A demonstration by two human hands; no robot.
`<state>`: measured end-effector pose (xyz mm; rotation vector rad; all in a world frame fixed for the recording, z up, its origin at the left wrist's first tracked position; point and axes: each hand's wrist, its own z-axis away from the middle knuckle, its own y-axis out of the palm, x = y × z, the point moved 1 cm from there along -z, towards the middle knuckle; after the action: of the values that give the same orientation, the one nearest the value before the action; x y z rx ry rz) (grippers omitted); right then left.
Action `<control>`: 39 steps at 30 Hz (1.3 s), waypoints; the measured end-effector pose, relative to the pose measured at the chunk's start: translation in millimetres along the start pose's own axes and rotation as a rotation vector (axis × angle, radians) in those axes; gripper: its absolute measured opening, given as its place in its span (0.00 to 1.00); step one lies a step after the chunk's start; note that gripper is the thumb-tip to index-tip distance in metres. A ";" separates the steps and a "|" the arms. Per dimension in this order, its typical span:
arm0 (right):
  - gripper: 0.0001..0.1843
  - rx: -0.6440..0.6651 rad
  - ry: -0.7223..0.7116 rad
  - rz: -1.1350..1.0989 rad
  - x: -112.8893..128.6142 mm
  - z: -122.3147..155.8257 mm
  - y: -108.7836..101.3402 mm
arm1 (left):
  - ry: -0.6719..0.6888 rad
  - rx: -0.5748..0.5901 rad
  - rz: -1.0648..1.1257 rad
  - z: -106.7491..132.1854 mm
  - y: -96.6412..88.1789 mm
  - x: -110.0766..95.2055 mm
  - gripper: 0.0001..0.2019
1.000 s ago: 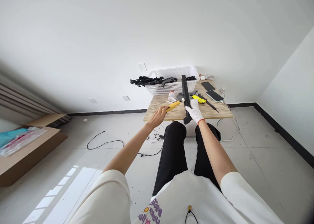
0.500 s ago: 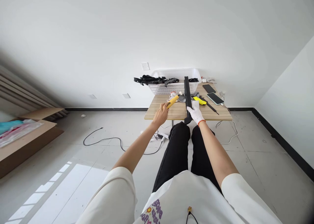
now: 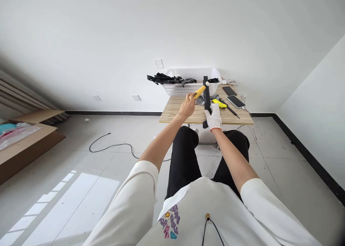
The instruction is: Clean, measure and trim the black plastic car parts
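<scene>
Right of the frame's centre, the bare left hand (image 3: 187, 105) is curled around the butt of the yellow-handled tool (image 3: 199, 92), whose pale round tip (image 3: 207, 83) lies over the upper end of the long black part (image 3: 206, 99); whether it touches cannot be told at this size. The white-gloved right hand (image 3: 215, 117) is wrapped about the lower end of that part, just above the table's (image 3: 174, 113) near edge in the frame. The step looks like working the tip on the part's upper end, and doing it well would call for a firm, still grip below and a light, controlled wrist above. Since the gloved hand holds only the low end, the far end could swing or twist under side pressure; bracing the part on the tabletop, if it is not braced already, should help. The bare fingers are best set well back from the tip, with strokes aimed away from the glove. Elbow room matters too: the white basket (image 3: 176, 92) stands close behind the upper end, and the bright yellow tool (image 3: 219, 103) lies just right of the part, where a turn could knock it.
</scene>
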<state>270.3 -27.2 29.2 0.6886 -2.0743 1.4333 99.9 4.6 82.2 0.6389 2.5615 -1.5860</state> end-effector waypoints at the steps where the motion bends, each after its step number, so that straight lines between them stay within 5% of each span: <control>1: 0.28 0.006 0.012 0.056 1.8 0.9 0.4 | -0.009 0.000 0.006 -10.5 -2.0 -1.4 0.23; 6: 0.27 0.055 0.037 0.237 6.9 0.0 1.6 | -0.048 -0.030 0.027 -60.3 -7.8 -2.6 0.23; 11: 0.31 0.057 0.023 0.388 11.3 6.8 7.3 | -0.066 -0.026 0.034 -82.4 2.3 -2.9 0.23; 17: 0.40 0.051 -0.075 0.570 12.2 19.4 18.1 | -0.088 -0.009 0.031 -76.7 10.1 -0.2 0.23; 39: 0.28 0.071 0.011 0.502 6.9 12.9 23.0 | -0.182 0.015 -0.014 -70.2 10.2 10.0 0.24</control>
<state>248.2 -33.0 14.4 0.1823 -2.2975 1.7729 106.0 72.7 103.8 0.4550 2.4303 -1.5896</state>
